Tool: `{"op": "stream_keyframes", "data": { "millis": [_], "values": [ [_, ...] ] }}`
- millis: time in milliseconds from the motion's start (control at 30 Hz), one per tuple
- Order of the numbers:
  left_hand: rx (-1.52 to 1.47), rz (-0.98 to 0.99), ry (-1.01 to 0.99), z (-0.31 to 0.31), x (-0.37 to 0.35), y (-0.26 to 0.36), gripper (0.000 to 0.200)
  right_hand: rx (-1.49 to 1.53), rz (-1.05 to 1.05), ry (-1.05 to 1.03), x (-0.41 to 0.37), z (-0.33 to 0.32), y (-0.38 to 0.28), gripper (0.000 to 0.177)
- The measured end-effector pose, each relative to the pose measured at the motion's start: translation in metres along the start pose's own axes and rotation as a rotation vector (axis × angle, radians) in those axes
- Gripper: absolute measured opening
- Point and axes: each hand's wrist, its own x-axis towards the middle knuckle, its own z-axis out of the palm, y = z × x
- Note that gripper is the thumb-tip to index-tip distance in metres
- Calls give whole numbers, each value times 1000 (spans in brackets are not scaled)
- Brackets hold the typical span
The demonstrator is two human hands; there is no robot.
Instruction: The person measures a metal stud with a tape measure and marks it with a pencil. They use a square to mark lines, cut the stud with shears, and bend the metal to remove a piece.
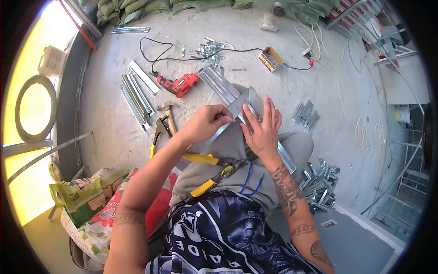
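- Metal channel (220, 83) rests across your knee.
- Your left hand (205, 122) has a closed grip, pinching its near end; your right hand (263, 130) lies flat on it, fingers spread.
- It looks like a steadying step; reaching the snips (214, 160) on your lap needs one hand free.

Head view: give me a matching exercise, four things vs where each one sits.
1 red drill
2 yellow-handled snips
3 metal channel
4 cardboard box

A on the lap
B pinched by left hand, pressed by right hand
C floor, far side, by the black cable
D floor, just beyond the left hand

Pairs: 1-D, 2-A, 3-B, 4-C
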Motion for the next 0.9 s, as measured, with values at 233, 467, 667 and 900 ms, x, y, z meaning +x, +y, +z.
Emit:
{"op": "stream_keyframes", "data": {
  "millis": [233, 467, 667, 900],
  "values": [
    [-204, 156, 842, -54, -5, -8, 21, 94, -108, 56, -14, 6, 4, 46],
    [232, -260, 849, -77, -27, -204, 20, 360, 183, 28, -8, 20, 7, 64],
    [7, -178, 404, 40, 8, -310, 18, 370, 181, -1, -8, 26, 8, 68],
    [131, -438, 622, 64, 25, -340, 21, 521, 251, -7, -7, 33, 8, 63]
  ]
}}
